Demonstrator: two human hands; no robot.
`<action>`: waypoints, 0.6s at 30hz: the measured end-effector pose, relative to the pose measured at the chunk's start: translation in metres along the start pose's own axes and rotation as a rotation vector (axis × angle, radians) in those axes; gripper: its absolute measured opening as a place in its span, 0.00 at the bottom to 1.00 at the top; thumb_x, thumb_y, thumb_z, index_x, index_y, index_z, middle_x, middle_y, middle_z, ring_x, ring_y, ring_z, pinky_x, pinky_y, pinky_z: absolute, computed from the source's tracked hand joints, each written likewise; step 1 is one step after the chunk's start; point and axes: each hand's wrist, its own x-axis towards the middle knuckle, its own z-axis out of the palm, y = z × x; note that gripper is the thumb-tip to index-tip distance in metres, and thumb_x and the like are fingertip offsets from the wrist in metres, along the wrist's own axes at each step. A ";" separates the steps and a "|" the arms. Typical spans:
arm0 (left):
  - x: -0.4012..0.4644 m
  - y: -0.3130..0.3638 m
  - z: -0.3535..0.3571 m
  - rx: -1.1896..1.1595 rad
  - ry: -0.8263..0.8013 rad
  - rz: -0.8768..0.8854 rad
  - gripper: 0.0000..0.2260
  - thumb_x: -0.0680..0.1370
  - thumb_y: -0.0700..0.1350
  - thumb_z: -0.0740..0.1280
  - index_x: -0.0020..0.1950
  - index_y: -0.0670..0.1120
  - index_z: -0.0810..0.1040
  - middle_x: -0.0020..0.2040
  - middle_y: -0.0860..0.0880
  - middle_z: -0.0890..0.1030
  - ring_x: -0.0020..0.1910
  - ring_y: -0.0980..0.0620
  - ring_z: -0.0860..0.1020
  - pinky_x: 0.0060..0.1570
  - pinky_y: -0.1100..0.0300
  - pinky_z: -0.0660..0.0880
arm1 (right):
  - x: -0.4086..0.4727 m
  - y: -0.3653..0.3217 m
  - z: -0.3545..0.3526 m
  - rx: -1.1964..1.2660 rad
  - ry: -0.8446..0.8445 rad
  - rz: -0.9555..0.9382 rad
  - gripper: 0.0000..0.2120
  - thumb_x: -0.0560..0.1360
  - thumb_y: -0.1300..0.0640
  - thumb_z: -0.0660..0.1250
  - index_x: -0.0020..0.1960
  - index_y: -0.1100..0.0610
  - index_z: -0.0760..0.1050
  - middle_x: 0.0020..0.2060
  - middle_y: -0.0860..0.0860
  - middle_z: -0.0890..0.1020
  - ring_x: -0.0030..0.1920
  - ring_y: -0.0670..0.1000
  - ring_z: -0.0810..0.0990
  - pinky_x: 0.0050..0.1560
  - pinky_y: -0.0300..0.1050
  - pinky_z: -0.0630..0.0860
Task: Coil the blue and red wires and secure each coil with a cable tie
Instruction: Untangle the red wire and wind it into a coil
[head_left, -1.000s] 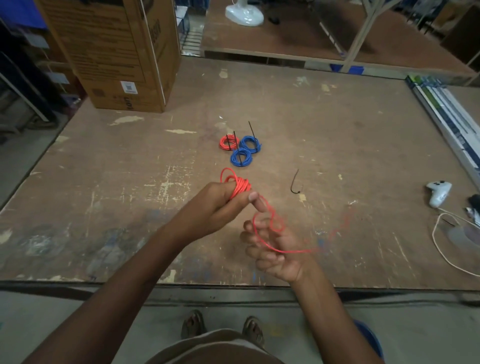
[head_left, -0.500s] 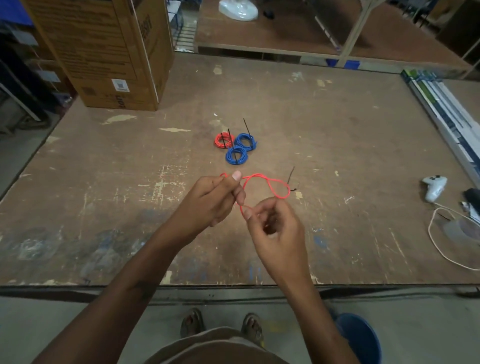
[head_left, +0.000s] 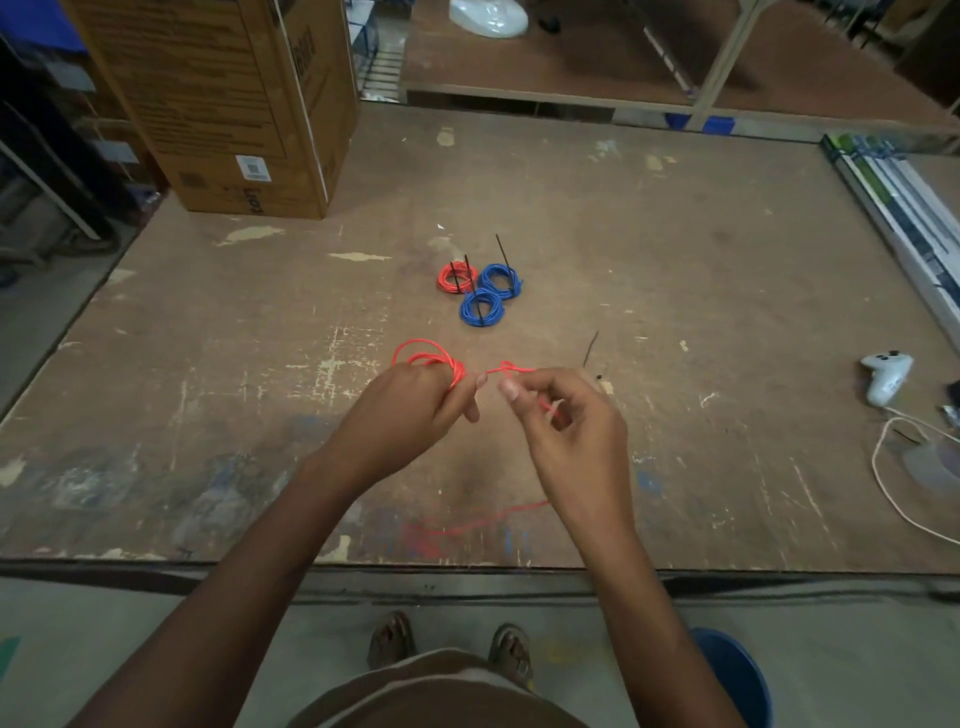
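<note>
My left hand (head_left: 410, 410) grips a partly wound coil of red wire (head_left: 431, 358) above the table's front middle. My right hand (head_left: 566, 421) pinches the same red wire a short way along, and a short stretch runs between the two hands. The loose tail of the red wire (head_left: 488, 519) trails blurred below my hands near the table's front edge. Farther back lie a tied red coil (head_left: 453, 278) and two tied blue coils (head_left: 500, 280) (head_left: 480, 309), each with a black cable tie. A loose black cable tie (head_left: 590, 349) lies just beyond my right hand.
A large cardboard box (head_left: 223, 104) stands at the table's back left. A white game controller (head_left: 885, 374) and a white cord (head_left: 893, 493) lie at the right edge. Long flat packages (head_left: 904, 208) run along the far right. A blue bucket (head_left: 737, 675) sits on the floor.
My right hand has drawn the big open loop of red wire in toward the coil, so only a short stretch now shows between the hands. The loose tail swings below.
</note>
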 end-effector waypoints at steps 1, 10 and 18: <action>-0.002 -0.003 -0.001 0.013 -0.056 0.022 0.24 0.86 0.60 0.56 0.41 0.54 0.86 0.32 0.57 0.73 0.35 0.58 0.74 0.40 0.53 0.67 | 0.006 -0.001 -0.004 -0.050 0.043 -0.046 0.04 0.80 0.48 0.75 0.49 0.47 0.86 0.42 0.47 0.81 0.43 0.48 0.79 0.43 0.38 0.71; -0.020 0.026 -0.031 -0.201 -0.272 0.342 0.18 0.87 0.57 0.60 0.52 0.51 0.87 0.31 0.55 0.72 0.30 0.58 0.72 0.35 0.62 0.68 | 0.054 0.048 -0.003 -0.179 -0.363 -0.001 0.10 0.83 0.46 0.69 0.47 0.45 0.87 0.45 0.45 0.83 0.47 0.43 0.81 0.50 0.48 0.76; -0.008 0.016 -0.030 -0.478 0.021 0.156 0.18 0.88 0.52 0.61 0.44 0.47 0.83 0.29 0.54 0.68 0.28 0.60 0.67 0.33 0.60 0.66 | 0.007 0.042 0.019 0.240 -0.750 0.112 0.16 0.88 0.62 0.60 0.72 0.52 0.79 0.42 0.51 0.88 0.34 0.48 0.82 0.38 0.44 0.79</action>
